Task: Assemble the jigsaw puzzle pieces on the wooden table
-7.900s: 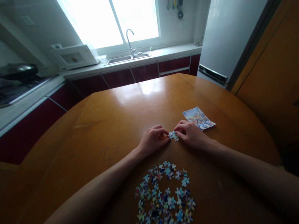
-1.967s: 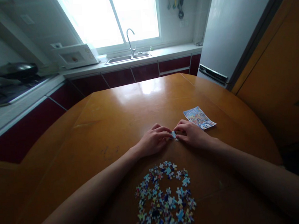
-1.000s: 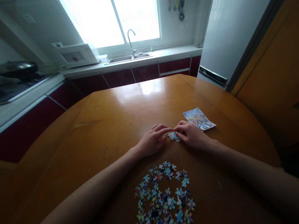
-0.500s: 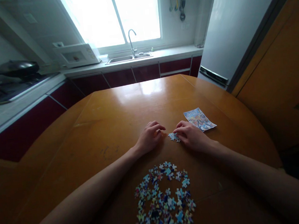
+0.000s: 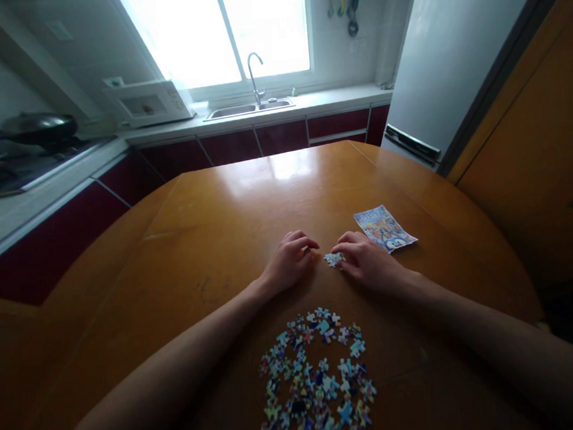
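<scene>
A small joined patch of jigsaw puzzle pieces [image 5: 333, 259], pale blue and white, lies on the wooden table. My right hand [image 5: 369, 261] has its thumb and fingers closed around the right end of this patch. Just left of it, my left hand [image 5: 290, 260] rests on the table with curved fingers and a gap to the thumb; nothing shows in it. A picture sheet [image 5: 384, 228] in blue and orange lies beyond my right hand. Closer to me, many loose puzzle pieces [image 5: 326, 389] of mixed colours spread between my forearms.
The brown table [image 5: 206, 215] has rounded sides. Behind it, a counter holds a sink [image 5: 250, 109] and a white microwave [image 5: 149, 104]. At the far left a dark pan [image 5: 33, 127] sits on the stove. A fridge [image 5: 457, 46] stands to the right.
My right thumb has moved down to the near edge of the joined patch, which has turned slightly. My left hand has hardly moved. The camera view has shifted a little.
</scene>
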A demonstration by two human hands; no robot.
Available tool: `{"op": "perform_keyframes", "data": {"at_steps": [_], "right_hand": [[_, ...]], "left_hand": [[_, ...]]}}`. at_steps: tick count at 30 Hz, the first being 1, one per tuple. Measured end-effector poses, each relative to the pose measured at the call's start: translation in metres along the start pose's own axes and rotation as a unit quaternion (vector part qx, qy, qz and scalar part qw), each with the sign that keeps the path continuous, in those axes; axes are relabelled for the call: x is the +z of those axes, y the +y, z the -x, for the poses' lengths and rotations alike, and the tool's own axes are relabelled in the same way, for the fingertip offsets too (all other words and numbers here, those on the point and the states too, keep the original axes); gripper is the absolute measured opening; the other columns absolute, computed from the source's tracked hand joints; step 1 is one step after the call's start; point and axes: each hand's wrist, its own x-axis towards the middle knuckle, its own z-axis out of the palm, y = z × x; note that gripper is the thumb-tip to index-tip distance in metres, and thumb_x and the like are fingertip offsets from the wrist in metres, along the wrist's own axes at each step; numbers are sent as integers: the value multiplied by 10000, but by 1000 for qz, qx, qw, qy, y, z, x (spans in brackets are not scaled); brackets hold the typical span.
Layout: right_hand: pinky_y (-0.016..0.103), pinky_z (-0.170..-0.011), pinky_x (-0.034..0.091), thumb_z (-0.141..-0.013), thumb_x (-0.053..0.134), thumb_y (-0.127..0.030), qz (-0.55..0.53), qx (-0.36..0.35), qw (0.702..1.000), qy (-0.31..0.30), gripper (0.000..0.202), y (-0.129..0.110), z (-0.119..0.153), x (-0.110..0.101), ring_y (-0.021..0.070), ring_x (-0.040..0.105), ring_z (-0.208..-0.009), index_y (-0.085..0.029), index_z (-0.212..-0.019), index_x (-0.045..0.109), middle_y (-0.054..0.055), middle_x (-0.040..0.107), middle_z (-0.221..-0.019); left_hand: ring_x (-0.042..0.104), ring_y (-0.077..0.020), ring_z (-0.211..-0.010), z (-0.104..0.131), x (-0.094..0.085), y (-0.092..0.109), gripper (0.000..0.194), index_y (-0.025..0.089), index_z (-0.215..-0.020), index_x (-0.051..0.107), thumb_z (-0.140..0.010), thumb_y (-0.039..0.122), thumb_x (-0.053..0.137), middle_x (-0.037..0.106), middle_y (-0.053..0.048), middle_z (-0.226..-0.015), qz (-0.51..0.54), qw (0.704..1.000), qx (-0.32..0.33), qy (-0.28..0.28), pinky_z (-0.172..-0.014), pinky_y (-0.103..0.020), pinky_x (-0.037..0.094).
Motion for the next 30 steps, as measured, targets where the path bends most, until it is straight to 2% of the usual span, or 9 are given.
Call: {"op": "perform_keyframes", "data": {"at_steps": [5,9,13,16,21,25,30], "right_hand": [[391,-919,491,-897,646,-140,-20,19,998,58,184,-6,0,-4,231,595,-1020,-191,-1068,692,82,636,-1039],[350,-845,490,-898,653,-138,-31,-26,999,17,100,-18,7,-1,208,590,-935,-201,-937,720,65,645,-955],[317,-789,474,-894,642,-108,-25,-70,996,-50,133,-35,15,3,194,566,-897,-204,-866,730,59,643,-913],[304,-747,460,-906,634,-125,-20,-83,993,-79,136,-45,18,4,183,547,-856,-193,-839,730,57,634,-889],[304,-766,468,-951,611,-196,-28,-91,991,-94,157,-49,21,6,180,555,-867,-205,-863,741,61,642,-923],[314,-814,484,-966,583,-191,-30,-91,991,-97,176,-48,21,8,190,572,-917,-204,-882,738,70,654,-961],[316,-777,481,-947,587,-148,-11,-89,992,-87,164,-42,20,10,184,565,-872,-195,-880,730,59,645,-918]], "left_hand": [[584,-188,-928,0,1,-2,240,190,-926,737,-862,48,555,654,-47,-930,5,1000,5,0,-852,-327,487],[586,-189,-920,0,2,-3,195,184,-899,737,-858,68,587,658,-45,-911,8,1000,5,3,-843,-327,485],[585,-189,-914,1,1,-2,167,187,-886,739,-864,91,604,661,-41,-902,11,1000,1,1,-832,-327,485],[588,-187,-913,1,2,-1,170,190,-882,740,-866,92,602,663,-39,-906,11,1000,2,-4,-827,-325,487],[591,-185,-908,0,2,-1,180,189,-875,739,-859,76,600,668,-39,-909,5,1000,1,-8,-826,-322,490],[589,-185,-914,0,2,0,188,193,-871,741,-851,65,605,677,-35,-915,2,1000,1,-12,-841,-325,486],[596,-171,-897,-1,2,-3,194,191,-882,743,-849,71,594,676,-36,-927,19,999,-8,-27,-814,-295,487]]}}
